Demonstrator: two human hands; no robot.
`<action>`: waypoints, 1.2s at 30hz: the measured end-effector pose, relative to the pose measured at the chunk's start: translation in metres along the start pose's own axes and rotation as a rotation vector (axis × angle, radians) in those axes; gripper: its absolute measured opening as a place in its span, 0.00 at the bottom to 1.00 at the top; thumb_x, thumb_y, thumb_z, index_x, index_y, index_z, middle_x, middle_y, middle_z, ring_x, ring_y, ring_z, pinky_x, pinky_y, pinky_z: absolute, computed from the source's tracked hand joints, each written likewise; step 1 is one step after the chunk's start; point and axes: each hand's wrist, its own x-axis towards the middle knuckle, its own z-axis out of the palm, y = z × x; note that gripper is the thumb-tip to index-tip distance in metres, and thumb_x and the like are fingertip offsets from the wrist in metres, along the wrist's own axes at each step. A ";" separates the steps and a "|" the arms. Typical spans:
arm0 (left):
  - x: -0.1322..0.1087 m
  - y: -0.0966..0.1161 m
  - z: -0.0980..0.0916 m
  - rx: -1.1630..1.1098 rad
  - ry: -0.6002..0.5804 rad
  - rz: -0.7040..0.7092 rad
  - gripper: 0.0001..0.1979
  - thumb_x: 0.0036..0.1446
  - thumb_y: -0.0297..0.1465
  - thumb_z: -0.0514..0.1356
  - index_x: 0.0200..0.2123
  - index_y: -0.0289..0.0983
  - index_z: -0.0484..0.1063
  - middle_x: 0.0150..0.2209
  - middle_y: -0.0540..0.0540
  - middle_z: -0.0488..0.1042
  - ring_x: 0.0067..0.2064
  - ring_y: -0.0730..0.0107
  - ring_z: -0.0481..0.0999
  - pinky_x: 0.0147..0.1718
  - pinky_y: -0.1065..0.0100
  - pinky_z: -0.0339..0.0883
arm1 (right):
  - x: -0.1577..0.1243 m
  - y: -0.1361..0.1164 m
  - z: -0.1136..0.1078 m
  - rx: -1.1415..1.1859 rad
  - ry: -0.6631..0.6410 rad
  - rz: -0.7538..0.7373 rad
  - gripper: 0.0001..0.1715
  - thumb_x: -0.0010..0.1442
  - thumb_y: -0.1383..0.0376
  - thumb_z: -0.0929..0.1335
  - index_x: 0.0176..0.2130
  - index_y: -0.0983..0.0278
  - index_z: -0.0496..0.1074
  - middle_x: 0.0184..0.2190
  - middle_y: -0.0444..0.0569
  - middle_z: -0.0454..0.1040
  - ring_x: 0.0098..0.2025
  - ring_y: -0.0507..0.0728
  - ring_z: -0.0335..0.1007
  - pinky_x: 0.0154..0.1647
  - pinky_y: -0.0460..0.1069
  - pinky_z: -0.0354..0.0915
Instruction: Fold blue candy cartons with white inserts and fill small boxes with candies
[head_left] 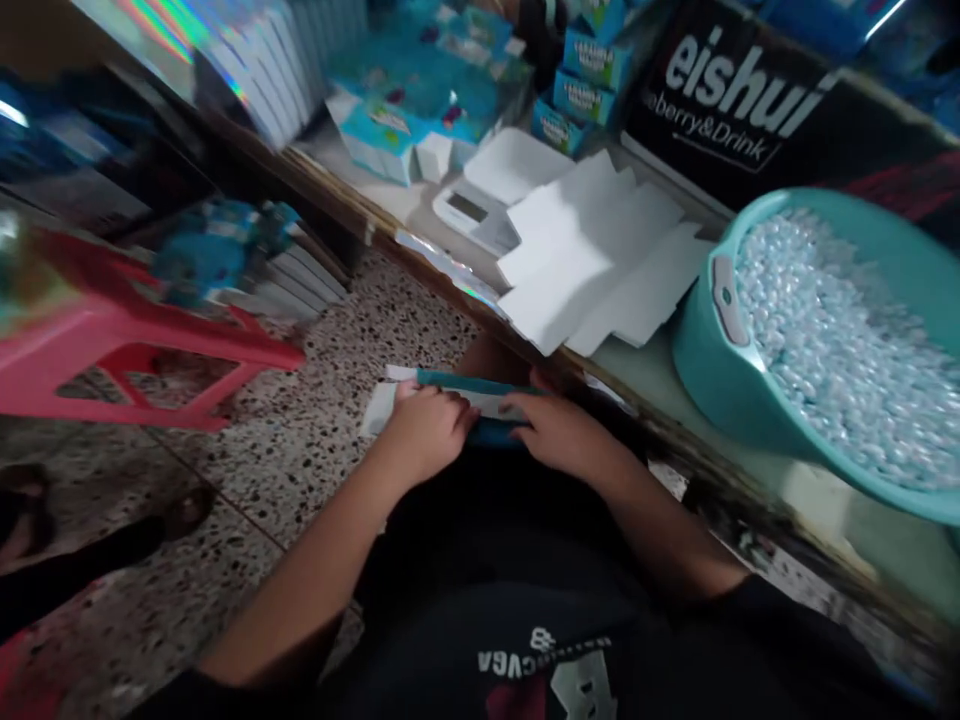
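Both my hands hold a flat, unfolded teal-and-white carton (457,392) over my lap, just below the table's edge. My left hand (424,432) is closed on its left part, fingers curled over the card. My right hand (559,432) grips the right part, thumb on top. A white flap of the carton sticks out to the left of my left hand.
A stack of flat white cartons (592,255) lies on the table (652,375). A teal basin (705,370) of small shiny wrapped pieces (840,340) stands at the right. Blue boxes (420,110) and a small scale (472,210) sit behind. A pink stool (112,340) stands left on the speckled floor.
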 end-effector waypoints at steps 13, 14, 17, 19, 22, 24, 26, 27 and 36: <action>0.000 -0.014 0.033 -0.104 0.178 -0.014 0.20 0.69 0.40 0.49 0.42 0.37 0.78 0.44 0.39 0.77 0.47 0.54 0.72 0.48 0.57 0.61 | -0.003 -0.004 0.027 -0.230 0.023 -0.167 0.10 0.68 0.67 0.64 0.44 0.70 0.74 0.43 0.56 0.71 0.52 0.63 0.63 0.53 0.55 0.60; -0.006 -0.014 0.034 -0.096 0.212 0.034 0.20 0.68 0.41 0.50 0.42 0.37 0.78 0.45 0.39 0.77 0.47 0.54 0.71 0.48 0.57 0.62 | -0.001 -0.003 0.028 -0.227 0.018 -0.161 0.10 0.68 0.69 0.64 0.42 0.69 0.74 0.42 0.55 0.72 0.50 0.62 0.64 0.51 0.55 0.61; -0.019 -0.009 0.034 -0.033 0.167 0.120 0.20 0.65 0.45 0.54 0.43 0.37 0.77 0.43 0.40 0.78 0.44 0.53 0.70 0.45 0.56 0.62 | 0.002 -0.003 0.031 -0.223 0.003 -0.125 0.09 0.66 0.72 0.63 0.42 0.68 0.73 0.40 0.54 0.72 0.45 0.60 0.68 0.45 0.52 0.63; -0.024 -0.003 0.031 0.009 0.114 0.087 0.21 0.62 0.48 0.57 0.42 0.36 0.76 0.41 0.40 0.77 0.44 0.51 0.71 0.43 0.54 0.63 | 0.003 -0.005 0.033 -0.223 -0.003 -0.118 0.08 0.65 0.71 0.64 0.43 0.67 0.72 0.41 0.54 0.73 0.44 0.59 0.69 0.43 0.52 0.64; -0.028 0.008 0.026 0.050 0.037 0.042 0.20 0.60 0.48 0.59 0.40 0.36 0.74 0.40 0.40 0.76 0.45 0.49 0.72 0.40 0.56 0.63 | 0.003 -0.010 0.038 -0.235 -0.024 -0.122 0.09 0.65 0.70 0.64 0.44 0.67 0.71 0.41 0.54 0.73 0.44 0.61 0.69 0.42 0.52 0.64; -0.030 0.014 0.023 0.073 -0.024 0.011 0.17 0.61 0.45 0.59 0.39 0.35 0.73 0.39 0.40 0.76 0.44 0.50 0.74 0.37 0.57 0.63 | 0.001 -0.014 0.042 -0.251 -0.036 -0.122 0.09 0.66 0.71 0.63 0.45 0.68 0.70 0.42 0.56 0.73 0.44 0.63 0.69 0.41 0.53 0.65; -0.032 0.017 0.021 0.091 -0.080 -0.043 0.16 0.63 0.43 0.57 0.39 0.35 0.73 0.37 0.39 0.76 0.41 0.51 0.75 0.33 0.59 0.63 | -0.001 -0.016 0.045 -0.266 -0.046 -0.125 0.10 0.67 0.71 0.61 0.44 0.69 0.70 0.42 0.57 0.73 0.45 0.64 0.69 0.42 0.54 0.65; -0.033 0.019 0.019 0.095 -0.100 -0.067 0.16 0.64 0.43 0.56 0.38 0.35 0.73 0.36 0.39 0.76 0.40 0.51 0.76 0.32 0.60 0.63 | -0.002 -0.016 0.046 -0.272 -0.049 -0.127 0.10 0.67 0.71 0.60 0.44 0.69 0.70 0.42 0.58 0.73 0.45 0.64 0.69 0.42 0.55 0.65; -0.029 0.024 0.009 0.128 -0.092 -0.114 0.17 0.62 0.44 0.58 0.39 0.34 0.73 0.39 0.37 0.75 0.44 0.47 0.75 0.34 0.57 0.65 | -0.005 -0.009 0.046 -0.302 -0.045 -0.157 0.10 0.64 0.71 0.62 0.46 0.69 0.68 0.45 0.59 0.72 0.49 0.65 0.66 0.44 0.56 0.65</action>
